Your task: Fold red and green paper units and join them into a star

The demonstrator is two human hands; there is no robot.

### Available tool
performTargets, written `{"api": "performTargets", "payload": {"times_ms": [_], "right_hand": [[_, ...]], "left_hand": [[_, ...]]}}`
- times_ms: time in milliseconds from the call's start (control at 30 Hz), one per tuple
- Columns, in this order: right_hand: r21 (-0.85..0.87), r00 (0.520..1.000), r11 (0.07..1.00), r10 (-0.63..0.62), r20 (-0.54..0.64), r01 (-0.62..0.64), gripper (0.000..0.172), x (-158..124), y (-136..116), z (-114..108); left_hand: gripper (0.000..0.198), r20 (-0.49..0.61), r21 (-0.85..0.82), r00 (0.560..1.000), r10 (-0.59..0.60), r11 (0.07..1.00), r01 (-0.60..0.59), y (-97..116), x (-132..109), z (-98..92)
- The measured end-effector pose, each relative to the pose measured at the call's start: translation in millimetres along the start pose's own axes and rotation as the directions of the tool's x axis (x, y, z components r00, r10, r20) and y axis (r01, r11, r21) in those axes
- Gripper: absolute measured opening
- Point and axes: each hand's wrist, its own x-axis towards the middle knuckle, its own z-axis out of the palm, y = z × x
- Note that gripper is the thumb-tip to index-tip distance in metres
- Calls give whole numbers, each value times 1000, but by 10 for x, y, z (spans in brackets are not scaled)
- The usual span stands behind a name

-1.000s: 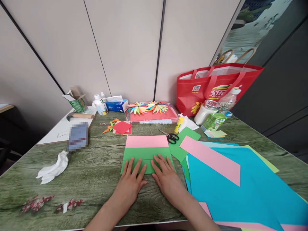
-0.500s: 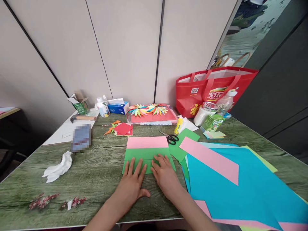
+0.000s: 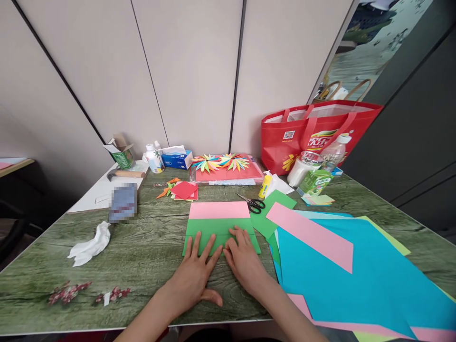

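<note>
Directly in front of me lies a folded green paper (image 3: 217, 226), with a pink paper band (image 3: 219, 210) along its far side. A crease line runs across the green part. My left hand (image 3: 190, 275) rests flat on the near left of the green paper, fingers spread and thumb out over the tabletop. On the near right, my right hand (image 3: 245, 266) presses its bent fingertips onto the same paper, holding nothing that I can see. The two hands nearly meet at the left index finger and right thumb. Black-handled scissors (image 3: 255, 205) lie just beyond the paper's right corner.
Large blue sheets (image 3: 320, 289) and a pink strip (image 3: 313, 235) cover the right side. Behind stand a yellow glue stick (image 3: 264, 186), a red bag (image 3: 281, 142) and paper stars (image 3: 233, 162). Leftward lie a crumpled tissue (image 3: 90, 244) and a hammer (image 3: 126, 175).
My right hand's fingers have bent and drawn closer together, and its thumb is now near the left index finger. My left hand stays spread on the green paper. The view has shifted slightly.
</note>
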Motion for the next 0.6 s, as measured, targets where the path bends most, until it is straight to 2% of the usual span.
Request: {"api": "performTargets", "payload": {"times_ms": [267,433,600], "right_hand": [[-28,997,998,64,38,-63,9,28,-45,-80],[-38,999,999,20,36,-18,12,-26,92,-125],[-121,999,992,39,18,-37,16,-103,248,-170]], "left_hand": [[102,-17,-37,1000,23,999,-24,-21,-20,-5],[94,-16,-49,999,49,998,-50,-38,-50,1],[92,-3,-48,999,46,998,-46,-32,-48,-31]]}}
